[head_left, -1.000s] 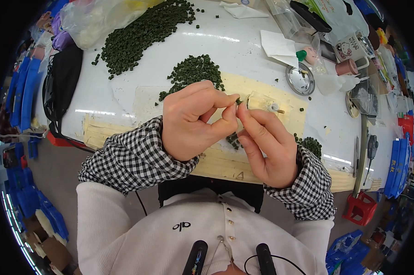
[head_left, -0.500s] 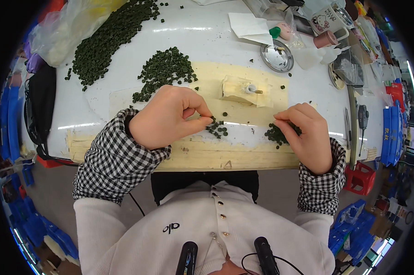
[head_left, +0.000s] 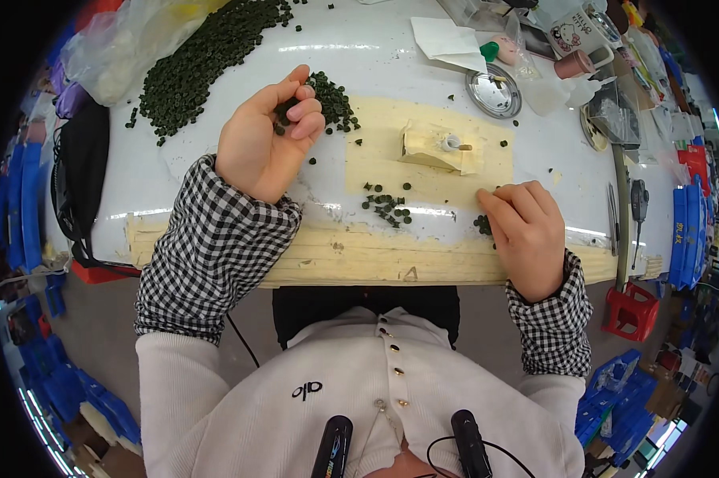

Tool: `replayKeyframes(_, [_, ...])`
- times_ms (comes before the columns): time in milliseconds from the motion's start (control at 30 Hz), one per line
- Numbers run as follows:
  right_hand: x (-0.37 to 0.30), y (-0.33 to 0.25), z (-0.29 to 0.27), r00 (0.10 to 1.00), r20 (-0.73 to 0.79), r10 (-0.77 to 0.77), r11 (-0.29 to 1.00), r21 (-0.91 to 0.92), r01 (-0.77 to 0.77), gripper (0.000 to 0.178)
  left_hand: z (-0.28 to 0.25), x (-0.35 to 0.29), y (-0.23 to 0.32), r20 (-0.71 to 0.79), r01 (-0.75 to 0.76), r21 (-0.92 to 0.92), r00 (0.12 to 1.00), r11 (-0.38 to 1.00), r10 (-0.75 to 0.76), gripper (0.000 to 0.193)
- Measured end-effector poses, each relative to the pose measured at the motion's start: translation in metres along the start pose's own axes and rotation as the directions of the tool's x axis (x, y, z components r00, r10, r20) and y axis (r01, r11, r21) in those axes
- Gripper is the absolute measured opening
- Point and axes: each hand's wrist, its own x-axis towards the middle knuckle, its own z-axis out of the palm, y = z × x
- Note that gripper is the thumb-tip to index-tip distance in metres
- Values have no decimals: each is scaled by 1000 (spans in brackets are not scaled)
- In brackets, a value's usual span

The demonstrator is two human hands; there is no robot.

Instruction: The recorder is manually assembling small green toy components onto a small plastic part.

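Note:
My left hand (head_left: 268, 139) is raised at the near edge of a heap of small dark-green round parts (head_left: 331, 99), palm partly turned up and fingers curled. Dark-green bits show between its fingers and palm; whether they are held or lie behind is unclear. My right hand (head_left: 527, 227) rests low over a smaller group of the same parts (head_left: 482, 224), mostly covered by it. Its thumb and fingertips are pinched together, hiding whatever is between them. Between the hands lie several loose green parts (head_left: 387, 209). Behind them a tape-covered block (head_left: 431, 147) bears a short white tube (head_left: 450, 143).
A large green heap (head_left: 192, 80) lies far left beside plastic bags (head_left: 120, 48). At the far right are a round metal lid (head_left: 493, 94), white paper (head_left: 447, 41), a mug (head_left: 578, 36) and a clear box (head_left: 614, 115). Tweezers (head_left: 613, 209) lie at the right; a wooden strip (head_left: 335, 253) edges the table.
My left hand has moved away from the loose parts, up and left to the middle heap, and turned its palm upward. My right hand stays near its group, still pinched. The whole view has shifted slightly.

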Motion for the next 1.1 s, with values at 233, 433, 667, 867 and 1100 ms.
replayKeyframes(233, [-3,0,3,1000,4,-20,998,-64,20,20,12,-4,-9,-60,-32,133,997,991,40,31])
replayKeyframes(433, [4,-3,-4,996,59,63,996,65,-67,13,-1,-4,-7,147,84,208,982,975,-116,33])
replayKeyframes(667, [34,-18,-39,994,-50,102,948,307,-82,17,15,-12,-15,68,99,282,990,954,-122,33])
replayKeyframes(867, [73,-28,-48,964,-255,-70,932,328,154,21,10,-10,-13,155,97,361,974,927,-163,29])
replayKeyframes(1100, [84,-39,-26,983,-184,8,779,618,109,19,11,-17,-16,283,185,284,921,941,-267,26])
